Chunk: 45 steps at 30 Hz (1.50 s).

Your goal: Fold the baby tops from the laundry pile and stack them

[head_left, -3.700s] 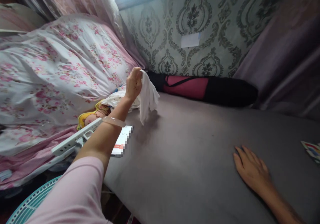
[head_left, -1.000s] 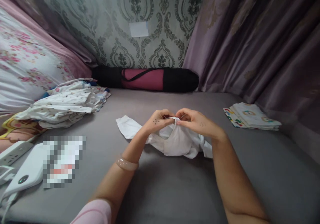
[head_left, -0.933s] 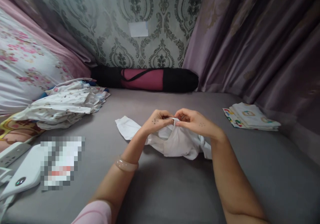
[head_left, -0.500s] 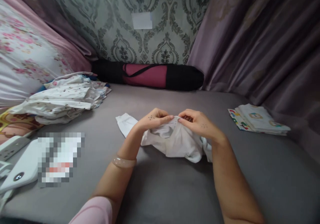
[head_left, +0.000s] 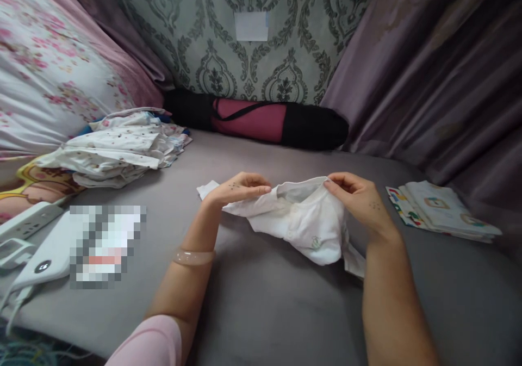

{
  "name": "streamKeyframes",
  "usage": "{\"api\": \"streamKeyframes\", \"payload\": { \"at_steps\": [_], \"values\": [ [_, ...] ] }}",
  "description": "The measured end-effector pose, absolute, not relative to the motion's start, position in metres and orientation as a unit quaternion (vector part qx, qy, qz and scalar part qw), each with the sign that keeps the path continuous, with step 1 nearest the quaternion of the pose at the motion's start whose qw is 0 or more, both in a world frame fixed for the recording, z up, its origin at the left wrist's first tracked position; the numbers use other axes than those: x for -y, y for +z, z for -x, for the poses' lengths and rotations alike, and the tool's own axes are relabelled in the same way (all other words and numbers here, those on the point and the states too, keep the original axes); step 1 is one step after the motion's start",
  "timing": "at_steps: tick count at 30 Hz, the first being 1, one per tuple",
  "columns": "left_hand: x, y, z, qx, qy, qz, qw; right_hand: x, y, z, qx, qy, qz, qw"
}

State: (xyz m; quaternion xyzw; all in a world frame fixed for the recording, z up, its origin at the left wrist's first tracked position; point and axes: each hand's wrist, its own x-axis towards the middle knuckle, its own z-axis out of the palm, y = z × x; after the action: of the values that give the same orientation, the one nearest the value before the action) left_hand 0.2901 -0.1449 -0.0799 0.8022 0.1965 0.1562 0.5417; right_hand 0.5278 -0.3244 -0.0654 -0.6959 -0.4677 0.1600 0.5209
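Note:
A small white garment (head_left: pixel 302 222) hangs bunched between my two hands, its upper edge stretched and slightly raised above the grey sheet. My left hand (head_left: pixel 243 187) pinches the edge at the garment's left, thumb pointing right. On the other side, my right hand (head_left: pixel 355 194) grips the top edge between thumb and fingers. A small green print shows on the garment's lower front. One white sleeve end sticks out beyond my left wrist, and another part hangs down beside my right wrist.
Crumpled patterned clothes (head_left: pixel 118 148) are heaped at the left. Folded printed cloths (head_left: pixel 444 208) lie at the right. A black and pink long bag (head_left: pixel 253 120) rests against the wall. A power strip (head_left: pixel 35 222) and white device (head_left: pixel 49 252) lie at the near left, beside a blurred item.
My hands have moved apart, pulling the garment's top edge wide. Its front and green print now show. The view has shifted slightly left.

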Motion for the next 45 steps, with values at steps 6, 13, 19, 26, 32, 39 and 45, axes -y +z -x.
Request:
{"api": "streamKeyframes", "payload": {
  "at_steps": [6, 13, 19, 26, 32, 39, 45],
  "values": [
    [0.140, -0.082, -0.287, -0.157, 0.083, -0.776, 0.605, 0.328, -0.067, -0.532, 0.456, 0.167, 0.703, 0.520],
    [0.143, -0.088, -0.294, -0.136, 0.088, -0.761, 0.628, 0.328, -0.069, -0.534, 0.456, 0.159, 0.707, 0.517],
    [0.146, -0.090, -0.299, -0.138, 0.097, -0.760, 0.628, 0.329, -0.069, -0.535, 0.463, 0.162, 0.708, 0.509],
    [0.151, -0.086, -0.302, -0.192, 0.164, -0.724, 0.643, 0.328, -0.066, -0.534, 0.471, 0.201, 0.705, 0.490],
    [0.155, -0.082, -0.303, -0.194, 0.218, -0.757, 0.584, 0.330, -0.064, -0.530, 0.502, 0.224, 0.687, 0.475],
    [0.148, -0.048, -0.304, -0.152, 0.281, -0.842, 0.433, 0.334, -0.040, -0.536, 0.517, 0.210, 0.678, 0.478],
    [0.143, 0.005, -0.320, -0.211, 0.369, -0.887, 0.177, 0.319, 0.005, -0.540, 0.553, -0.026, 0.713, 0.429]
  ]
}}
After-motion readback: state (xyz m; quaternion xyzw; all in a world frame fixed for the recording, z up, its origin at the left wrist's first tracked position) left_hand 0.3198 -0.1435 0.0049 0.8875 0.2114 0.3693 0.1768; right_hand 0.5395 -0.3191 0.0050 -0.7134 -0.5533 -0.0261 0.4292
